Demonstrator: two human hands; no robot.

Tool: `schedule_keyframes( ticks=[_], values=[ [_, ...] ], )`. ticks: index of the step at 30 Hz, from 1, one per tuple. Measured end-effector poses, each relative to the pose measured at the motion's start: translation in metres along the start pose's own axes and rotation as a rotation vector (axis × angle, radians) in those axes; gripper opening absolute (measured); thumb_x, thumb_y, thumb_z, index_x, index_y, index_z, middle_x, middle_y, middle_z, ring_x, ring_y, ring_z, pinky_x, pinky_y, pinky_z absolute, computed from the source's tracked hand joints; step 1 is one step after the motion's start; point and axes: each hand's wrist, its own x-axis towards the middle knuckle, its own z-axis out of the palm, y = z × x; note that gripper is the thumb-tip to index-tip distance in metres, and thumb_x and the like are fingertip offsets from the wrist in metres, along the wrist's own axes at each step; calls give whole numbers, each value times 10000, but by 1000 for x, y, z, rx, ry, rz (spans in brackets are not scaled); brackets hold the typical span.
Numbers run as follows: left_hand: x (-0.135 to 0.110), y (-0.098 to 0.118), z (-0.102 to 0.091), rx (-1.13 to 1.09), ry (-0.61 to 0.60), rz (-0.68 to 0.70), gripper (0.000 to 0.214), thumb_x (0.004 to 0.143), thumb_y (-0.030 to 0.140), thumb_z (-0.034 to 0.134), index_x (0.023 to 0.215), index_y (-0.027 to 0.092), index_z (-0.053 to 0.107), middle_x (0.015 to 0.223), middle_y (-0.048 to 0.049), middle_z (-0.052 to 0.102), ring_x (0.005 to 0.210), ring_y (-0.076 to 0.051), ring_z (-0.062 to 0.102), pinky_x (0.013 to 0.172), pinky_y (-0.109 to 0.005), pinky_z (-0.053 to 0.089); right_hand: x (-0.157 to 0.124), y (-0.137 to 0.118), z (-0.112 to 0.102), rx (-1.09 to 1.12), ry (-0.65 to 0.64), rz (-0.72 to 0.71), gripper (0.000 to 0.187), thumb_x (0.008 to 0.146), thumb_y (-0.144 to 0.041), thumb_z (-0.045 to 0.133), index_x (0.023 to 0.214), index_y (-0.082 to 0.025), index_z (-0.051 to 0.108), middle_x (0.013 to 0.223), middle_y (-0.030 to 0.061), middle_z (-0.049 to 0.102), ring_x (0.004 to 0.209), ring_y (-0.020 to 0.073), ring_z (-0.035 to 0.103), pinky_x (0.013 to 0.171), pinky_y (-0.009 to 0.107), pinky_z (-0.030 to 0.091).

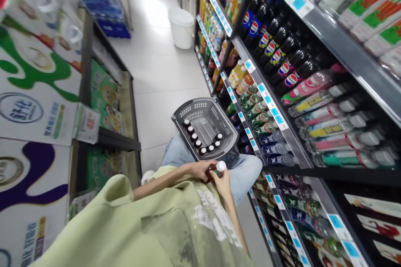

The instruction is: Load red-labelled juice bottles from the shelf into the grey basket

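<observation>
Low over my lap, a bottle of dark reddish-brown drink with a white cap (220, 166) is held between both hands. My left hand (203, 169) wraps the side of the bottle's body. Around its other side, just below the cap, curl the fingers of my right hand (222, 178). A grey plastic shopping basket (232, 141) sits against my bent knees, just beyond the hands. Inside it stand several dark bottles with white caps (198, 144), in a row on the left and a shorter group on the right. The held bottle's label is mostly hidden.
Drink shelves (269, 108) run close along my right, filled with cola and other bottles. Stacked milk cartons (34, 104) and a dark rack (115, 137) border the left. A white bucket (181, 29) stands farther up the tiled aisle (153, 62).
</observation>
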Motion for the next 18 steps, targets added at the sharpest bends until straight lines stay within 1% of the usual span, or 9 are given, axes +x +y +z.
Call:
schedule_keyframes(
  ticks=[2, 5, 7, 9, 11, 13, 15, 17, 18],
  values=[
    [-12, -3, -6, -145, 66, 39, 828, 566, 264, 764, 1377, 205, 607, 1280, -63, 729, 1157, -323, 692, 1027, -362, 572, 10, -2, 10, -85, -33, -4, 507, 816, -497, 827, 1218, -202, 737, 1177, 101, 809, 1096, 314, 738, 1069, 488, 596],
    [-31, 0, -15, -280, 252, 76, 751, 595, 286, 723, 1337, 208, 639, 1317, -78, 697, 1251, -335, 649, 1088, -394, 549, 21, -4, 25, -185, -87, -56, 525, 827, -481, 825, 1275, -227, 725, 1225, 108, 795, 1147, 323, 715, 1095, 497, 576],
    [-42, 5, -19, -294, 325, 76, 695, 619, 299, 728, 1305, 215, 654, 1312, -73, 684, 1288, -333, 629, 1123, -407, 530, 26, -3, 35, -232, -119, -95, 541, 827, -422, 807, 1324, -230, 712, 1262, 120, 776, 1192, 334, 702, 1121, 506, 558],
    [-50, 10, -23, -262, 376, 69, 601, 669, 335, 747, 1253, 212, 673, 1286, -73, 678, 1246, -316, 641, 1119, -406, 529, 29, -1, 44, -270, -151, -121, 559, 812, -366, 789, 1349, -232, 704, 1266, 123, 764, 1208, 337, 700, 1122, 499, 558],
    [-52, 13, -26, -174, 472, 52, 494, 735, 432, 775, 1164, 199, 700, 1245, -84, 672, 1181, -303, 647, 1092, -401, 535, 29, 1, 49, -277, -191, -138, 598, 798, -349, 793, 1375, -234, 691, 1286, 124, 754, 1230, 336, 700, 1118, 486, 565],
    [-50, 14, -28, -64, 584, 16, 442, 778, 556, 777, 1013, 189, 704, 1130, -89, 676, 1078, -297, 645, 1013, -393, 550, 28, 1, 48, -257, -250, -148, 671, 794, -358, 811, 1433, -230, 655, 1383, 130, 726, 1303, 337, 681, 1151, 485, 549],
    [-46, 13, -31, 9, 645, -30, 440, 807, 620, 748, 874, 195, 653, 969, -71, 669, 926, -273, 631, 878, -368, 542, 23, 2, 41, -241, -309, -130, 763, 799, -364, 823, 1514, -228, 592, 1525, 136, 661, 1418, 341, 623, 1219, 497, 501],
    [-43, 14, -35, 45, 631, -62, 419, 815, 597, 742, 805, 207, 590, 840, -42, 646, 792, -237, 600, 756, -336, 490, 13, 6, 27, -242, -343, -99, 788, 847, -385, 801, 1574, -235, 537, 1626, 136, 588, 1503, 338, 558, 1274, 513, 447],
    [-42, 14, -37, 59, 608, -71, 403, 815, 573, 749, 795, 210, 576, 804, -30, 639, 751, -224, 588, 721, -324, 462, 5, 11, 19, -246, -339, -93, 749, 885, -407, 770, 1576, -238, 536, 1640, 136, 576, 1520, 335, 543, 1292, 525, 426]
  ],
)
